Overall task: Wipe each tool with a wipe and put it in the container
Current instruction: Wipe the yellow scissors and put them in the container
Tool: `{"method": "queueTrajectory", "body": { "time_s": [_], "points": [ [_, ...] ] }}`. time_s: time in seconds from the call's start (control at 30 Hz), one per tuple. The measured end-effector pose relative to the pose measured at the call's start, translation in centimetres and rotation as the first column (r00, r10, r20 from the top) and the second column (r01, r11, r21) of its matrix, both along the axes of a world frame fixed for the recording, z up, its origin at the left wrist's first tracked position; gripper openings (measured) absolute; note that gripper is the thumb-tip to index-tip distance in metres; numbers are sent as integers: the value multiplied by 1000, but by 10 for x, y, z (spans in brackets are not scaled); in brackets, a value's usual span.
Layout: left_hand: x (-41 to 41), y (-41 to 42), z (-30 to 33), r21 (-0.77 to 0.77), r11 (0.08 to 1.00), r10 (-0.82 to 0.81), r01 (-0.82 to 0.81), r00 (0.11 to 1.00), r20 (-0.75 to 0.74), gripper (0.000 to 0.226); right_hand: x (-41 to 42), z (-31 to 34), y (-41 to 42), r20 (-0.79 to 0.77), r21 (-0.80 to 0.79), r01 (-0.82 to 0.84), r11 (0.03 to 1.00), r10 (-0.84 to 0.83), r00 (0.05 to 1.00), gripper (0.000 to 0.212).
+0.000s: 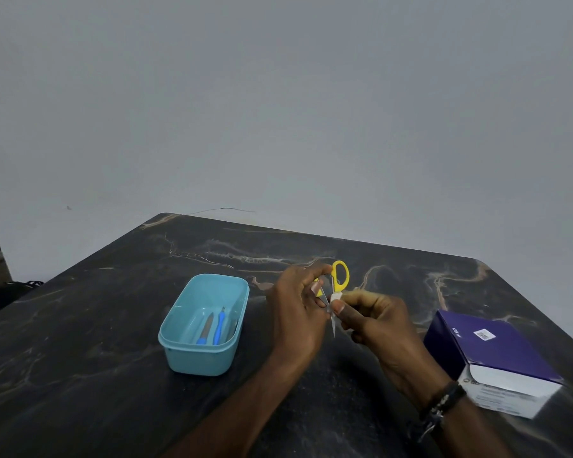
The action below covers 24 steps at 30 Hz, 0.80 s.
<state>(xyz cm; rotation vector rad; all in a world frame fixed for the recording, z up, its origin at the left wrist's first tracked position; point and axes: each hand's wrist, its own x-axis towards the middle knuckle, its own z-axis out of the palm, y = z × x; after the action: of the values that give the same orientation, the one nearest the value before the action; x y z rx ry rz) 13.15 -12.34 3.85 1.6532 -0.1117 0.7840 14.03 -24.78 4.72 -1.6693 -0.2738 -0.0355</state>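
Scissors [339,279] with yellow handles, held up above the dark marbled surface [113,325] between both hands, handles away and blades toward the wearer, presumably so the metal faces the wiping hand. Left hand [298,312] curled shut round the handle end, fingers [315,287] pinching near the pivot to steady the tool against the rubbing. Right hand [374,322] closed too, thumb and forefinger pressing a small white wipe [336,296] against the blades, most of the wipe hidden in the pinch. Judged mid-wipe, with the drop-off not yet done. Light blue container [204,325] open just left of the hands, within easy reach for that drop, already carrying two blue-handled tools [212,328] lying lengthwise; possibly another thin one beside them, too faint to tell. Purple and white box [497,361] at the near right by the right wrist, likely the wipe supply, though its label too small to read. No other loose tools visible on the surface.
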Motion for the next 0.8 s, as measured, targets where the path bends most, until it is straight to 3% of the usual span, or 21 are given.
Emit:
{"method": "queueTrajectory", "body": {
  "time_s": [0.27, 0.53, 0.8],
  "points": [
    [2, -1, -2, 79, 996, -29, 32, 998, -47, 46, 2, 2, -2, 76, 61, 72, 996, -76, 994, 10],
    [4, 2, -4, 108, 994, -10, 18, 997, -72, 50, 0, 2, -2, 47, -18, -3, 1000, 4, 999, 12],
    [6, -2, -6, 92, 995, -30, 37, 996, -80, 51, 2, 0, 1, 49, 124, 128, 984, -135, 990, 10]
  ]
}}
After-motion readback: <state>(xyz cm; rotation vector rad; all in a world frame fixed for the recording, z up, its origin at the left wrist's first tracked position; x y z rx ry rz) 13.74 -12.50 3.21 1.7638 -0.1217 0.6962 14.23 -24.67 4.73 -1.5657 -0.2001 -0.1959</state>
